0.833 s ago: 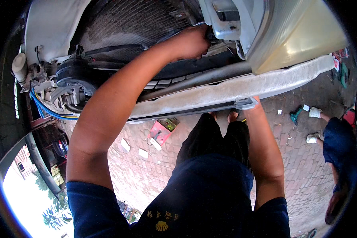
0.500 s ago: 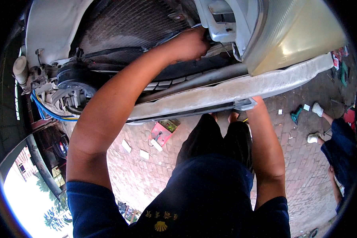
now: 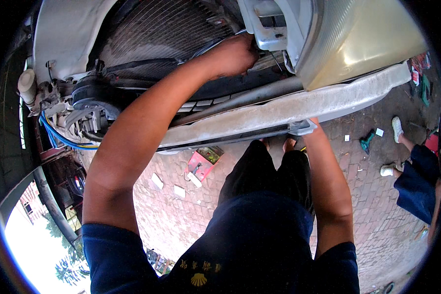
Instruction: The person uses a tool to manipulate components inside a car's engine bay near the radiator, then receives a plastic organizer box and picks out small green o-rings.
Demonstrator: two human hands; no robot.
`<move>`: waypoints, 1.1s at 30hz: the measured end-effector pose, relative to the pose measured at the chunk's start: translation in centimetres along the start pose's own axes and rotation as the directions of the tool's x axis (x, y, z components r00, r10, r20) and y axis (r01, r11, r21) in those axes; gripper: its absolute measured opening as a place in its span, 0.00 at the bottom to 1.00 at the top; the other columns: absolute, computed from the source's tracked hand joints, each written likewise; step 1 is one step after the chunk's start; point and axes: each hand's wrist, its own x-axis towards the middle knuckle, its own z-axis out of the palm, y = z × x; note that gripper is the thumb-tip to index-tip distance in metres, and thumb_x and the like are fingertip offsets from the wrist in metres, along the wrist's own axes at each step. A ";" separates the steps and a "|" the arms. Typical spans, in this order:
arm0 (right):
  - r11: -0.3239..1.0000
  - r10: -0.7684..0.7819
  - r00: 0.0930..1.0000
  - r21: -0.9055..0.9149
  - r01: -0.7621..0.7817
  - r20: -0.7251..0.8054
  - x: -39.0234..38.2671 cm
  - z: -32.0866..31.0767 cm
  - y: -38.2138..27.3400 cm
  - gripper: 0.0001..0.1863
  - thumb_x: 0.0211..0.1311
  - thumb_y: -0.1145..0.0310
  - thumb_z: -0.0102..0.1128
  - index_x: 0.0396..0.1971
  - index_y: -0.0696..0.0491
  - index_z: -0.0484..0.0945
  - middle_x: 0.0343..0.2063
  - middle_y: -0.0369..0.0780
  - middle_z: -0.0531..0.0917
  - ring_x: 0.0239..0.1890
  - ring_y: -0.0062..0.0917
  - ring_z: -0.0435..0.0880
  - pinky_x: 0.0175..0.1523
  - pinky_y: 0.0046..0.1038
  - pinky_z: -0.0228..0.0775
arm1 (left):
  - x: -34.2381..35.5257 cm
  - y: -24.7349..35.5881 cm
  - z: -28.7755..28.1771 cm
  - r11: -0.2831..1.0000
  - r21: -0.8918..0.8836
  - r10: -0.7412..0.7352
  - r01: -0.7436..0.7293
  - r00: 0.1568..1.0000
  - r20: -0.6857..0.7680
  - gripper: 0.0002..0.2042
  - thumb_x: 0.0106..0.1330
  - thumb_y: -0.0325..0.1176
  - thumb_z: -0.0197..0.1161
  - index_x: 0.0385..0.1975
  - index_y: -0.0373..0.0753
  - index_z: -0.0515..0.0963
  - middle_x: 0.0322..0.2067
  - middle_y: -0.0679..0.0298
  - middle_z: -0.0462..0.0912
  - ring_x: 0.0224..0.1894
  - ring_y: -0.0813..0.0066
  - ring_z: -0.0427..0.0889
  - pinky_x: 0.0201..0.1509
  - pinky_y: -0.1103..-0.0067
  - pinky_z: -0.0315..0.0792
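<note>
My left hand reaches into the front of a vehicle, beside a pale grey headlight bracket. Its fingers are curled around something dark, mostly hidden at the bracket's edge. Close by, a thin rod slants down below the bracket; whether it joins what I hold, I cannot tell. A worn whitish bumper beam runs across under my left arm. My right forearm rises to the beam's underside, where a light grey piece sits at my wrist. Beam and grey piece hide my right fingers.
A yellowed headlight juts out at the upper right. Behind my left arm is a finned radiator. Blue hoses hang at left. On the brick ground lie a red box and a green power tool. Another person's leg is at right.
My hands stay at nearly the same places; the right wrist has shifted slightly. The thin rod by the bracket shows more plainly. At right, the other person has moved a foot and an arm.
</note>
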 end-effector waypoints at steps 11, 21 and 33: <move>0.995 -0.026 1.000 -0.102 0.025 -0.004 0.2 -0.2 -0.9 0.21 0.62 0.70 0.68 0.55 0.56 0.77 0.52 0.44 0.81 0.56 0.34 0.80 0.61 0.36 0.71 | -0.5 0.4 -0.3 0.988 0.146 0.053 -0.047 0.998 -0.037 0.18 0.62 0.32 0.59 0.47 0.24 0.76 0.36 0.42 0.84 0.36 0.54 0.86 0.40 0.62 0.78; 0.984 -0.022 0.999 -0.180 0.017 -0.028 1.0 -0.8 -1.8 0.22 0.63 0.69 0.67 0.56 0.55 0.76 0.54 0.45 0.81 0.58 0.34 0.78 0.64 0.36 0.69 | -0.8 1.0 -0.2 0.994 0.091 0.073 -0.068 0.996 -0.056 0.14 0.62 0.32 0.58 0.37 0.25 0.79 0.26 0.45 0.84 0.27 0.55 0.85 0.36 0.63 0.78; 0.967 0.005 1.000 -0.253 -0.011 -0.024 2.1 -1.2 -2.4 0.23 0.64 0.68 0.66 0.59 0.54 0.76 0.57 0.45 0.80 0.61 0.35 0.77 0.67 0.36 0.67 | 0.0 0.3 -0.3 0.970 0.227 0.087 -0.085 0.996 0.002 0.18 0.63 0.34 0.60 0.47 0.26 0.77 0.42 0.39 0.84 0.47 0.44 0.84 0.51 0.60 0.77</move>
